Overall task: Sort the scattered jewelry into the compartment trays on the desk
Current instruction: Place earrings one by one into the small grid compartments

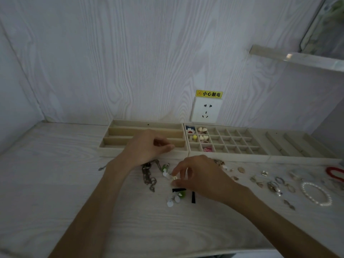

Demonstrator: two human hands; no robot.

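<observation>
Where chain [148, 175] lies, grained desk [55, 183].

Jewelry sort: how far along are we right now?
Early. Done: only a few cells at the left end of the grid tray hold pieces; the long-slot tray looks empty. In hand: the right hand pinches a small pale piece; the left hand hovers by the long-slot tray. Left: the chain, pearl bracelet, red bracelet and scattered rings.
</observation>
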